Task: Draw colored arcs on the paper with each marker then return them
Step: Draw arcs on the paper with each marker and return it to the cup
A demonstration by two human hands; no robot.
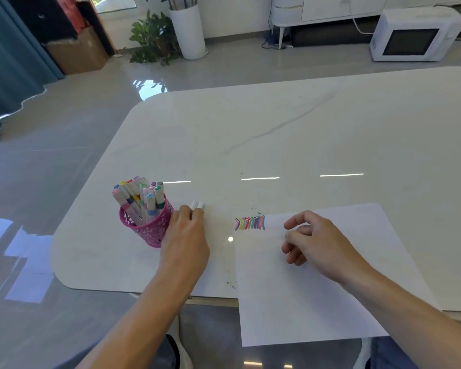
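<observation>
A white sheet of paper lies at the table's near edge and overhangs it. A row of several short colored arcs runs along its top left corner. A pink perforated cup to the left holds several markers standing upright. My left hand rests on the table just right of the cup, its fingers over two white marker ends that stick out past the fingertips. My right hand hovers over the paper with fingers loosely curled and nothing in it.
The white marble table stretches far and right beyond the paper. Small ink specks dot the tabletop above the arcs and near the front edge. On the floor beyond stand a potted plant and a white microwave.
</observation>
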